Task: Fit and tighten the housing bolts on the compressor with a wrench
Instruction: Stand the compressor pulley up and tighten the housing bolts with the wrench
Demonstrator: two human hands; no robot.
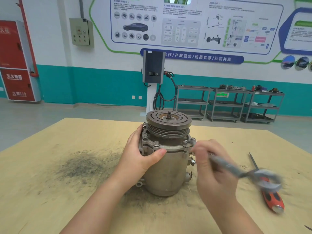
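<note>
Head view: screwdriver (271,196) beside compressor (166,166)

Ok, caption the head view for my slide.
Left hand steadies the upright compressor while the right hand works a wrench on a flange bolt.

I am seeing the compressor (166,166) standing upright, its grey cylindrical body resting on its base and its grooved pulley (168,121) facing up, a threaded shaft end sticking out of the pulley's middle. Just below the pulley, housing bolts (156,144) are sitting upright in the flange, their heads showing around the front rim. The wrench (236,169), a grey metal bar blurred by motion, is reaching from the compressor's right side, its near end lying at the flange's right-hand bolt (185,143).
</note>
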